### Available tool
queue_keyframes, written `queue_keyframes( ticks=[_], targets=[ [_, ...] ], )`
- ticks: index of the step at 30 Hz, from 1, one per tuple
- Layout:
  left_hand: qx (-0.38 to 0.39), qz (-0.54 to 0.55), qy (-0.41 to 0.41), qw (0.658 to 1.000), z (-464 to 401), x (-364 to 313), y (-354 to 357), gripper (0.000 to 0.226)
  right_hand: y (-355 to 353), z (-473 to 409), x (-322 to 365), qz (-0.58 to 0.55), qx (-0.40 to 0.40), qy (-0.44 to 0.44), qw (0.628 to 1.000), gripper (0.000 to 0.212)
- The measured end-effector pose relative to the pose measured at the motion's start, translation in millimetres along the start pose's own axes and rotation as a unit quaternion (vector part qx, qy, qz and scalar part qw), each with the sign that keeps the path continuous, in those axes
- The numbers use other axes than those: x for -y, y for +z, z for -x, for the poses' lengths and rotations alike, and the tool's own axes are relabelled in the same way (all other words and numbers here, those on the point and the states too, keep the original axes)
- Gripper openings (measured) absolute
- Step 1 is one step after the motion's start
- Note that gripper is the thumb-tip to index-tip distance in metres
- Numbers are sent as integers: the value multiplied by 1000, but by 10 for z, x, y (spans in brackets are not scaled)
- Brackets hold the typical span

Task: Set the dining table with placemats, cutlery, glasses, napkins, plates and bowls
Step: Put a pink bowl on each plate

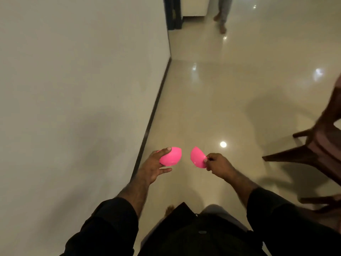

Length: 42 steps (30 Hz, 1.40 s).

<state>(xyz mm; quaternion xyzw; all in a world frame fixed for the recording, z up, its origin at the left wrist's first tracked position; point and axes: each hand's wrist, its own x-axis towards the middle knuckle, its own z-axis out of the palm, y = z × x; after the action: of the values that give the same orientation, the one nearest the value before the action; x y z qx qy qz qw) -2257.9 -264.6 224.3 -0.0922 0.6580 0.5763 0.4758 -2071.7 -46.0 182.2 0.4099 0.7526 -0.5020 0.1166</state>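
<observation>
Bowls, two, pink and of smooth glossy plastic, are carried in mid-air above the floor, one in each hand, level with each other and a little apart. Nearest the camera, black sleeves [110, 224] cover both forearms to just short of the wrists. Left hand [154, 168] grasps the left bowl [170, 156] with the thumb over its upper edge and the fingers beneath; the bowl lies tipped on its side, its rounded base turned right, toward the other bowl. Which way its mouth faces cannot be told, as the hand hides it. Right hand [218, 166] pinches the rim of the right bowl [197, 157] between thumb and curled fingers; this bowl too is tipped, its curved wall turned left and its long axis running from upper left to lower right. Nothing shows in either bowl. Floor [212, 100]: pale polished tile with bright light reflections. Left: a plain off-white wall [73, 80] with a dark skirting strip at its foot. Right: dark wooden chair [313, 152], blurred, with slanted legs. Far end: a dark door frame [173, 13], and the bare feet of another person [222, 15].
</observation>
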Motion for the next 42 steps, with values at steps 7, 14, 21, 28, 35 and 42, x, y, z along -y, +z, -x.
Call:
queue_keyframes(
  ticks=[7, 14, 21, 28, 35, 42],
  targets=[
    [84, -86, -21, 993, -1169, -1070, 999, 59, -772, -787, 33, -75, -73, 67, 992, 19],
    [110, -115, -37, 987, -2240, -1796, 2417, 44, -2004, -1827, -81, -84, -94, 97, 987, 19],
    [151, -140, -29, 978, -3041, -2675, 3829, 54, -3525, -2672, 47, -68, -157, 105, 980, 20],
    [199, -173, -28, 964, -4264, -3534, 5201, 55, -4698, -3790, 8, -99, -202, 123, 967, 21],
    [254, -274, -61, 926, -5385, -4410, 6554, 38, -5842, -4613, -109, -191, -274, 192, 923, 24],
    [332, -360, -55, 870, -5926, -4954, 8323, 52, -6856, -5013, -533, -274, -341, 230, 869, 50]
  ],
)
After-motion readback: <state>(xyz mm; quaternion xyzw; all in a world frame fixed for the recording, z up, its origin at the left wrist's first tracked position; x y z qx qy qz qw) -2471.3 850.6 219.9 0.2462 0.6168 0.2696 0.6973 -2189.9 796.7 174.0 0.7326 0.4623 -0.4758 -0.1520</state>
